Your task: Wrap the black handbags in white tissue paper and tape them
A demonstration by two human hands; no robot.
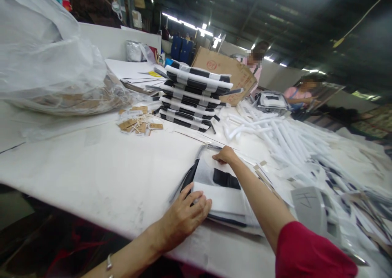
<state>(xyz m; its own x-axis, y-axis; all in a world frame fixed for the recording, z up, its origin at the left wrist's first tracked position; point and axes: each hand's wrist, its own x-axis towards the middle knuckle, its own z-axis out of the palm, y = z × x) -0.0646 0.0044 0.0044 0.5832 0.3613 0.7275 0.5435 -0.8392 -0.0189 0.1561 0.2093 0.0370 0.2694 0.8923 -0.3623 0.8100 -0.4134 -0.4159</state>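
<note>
A flat black bag [226,176] lies on the white table, with white sheets and a white band [220,197] across its upper face and clear plastic at its edges. My left hand [186,208] rests on the bag's near left edge, fingers spread and lying over the white band. Across the bag's far part reaches my right hand [225,155], its fingers bent and drawn together against the white surface. Whatever those fingers may pinch is hidden.
Behind the bag stands a stack of black bags with white bands [190,96]. Brown tags [139,120] lie left of it, near a large clear plastic sack [61,73]. White rolls [281,139] cover the right side. A cardboard box [214,67] and two people are farther back.
</note>
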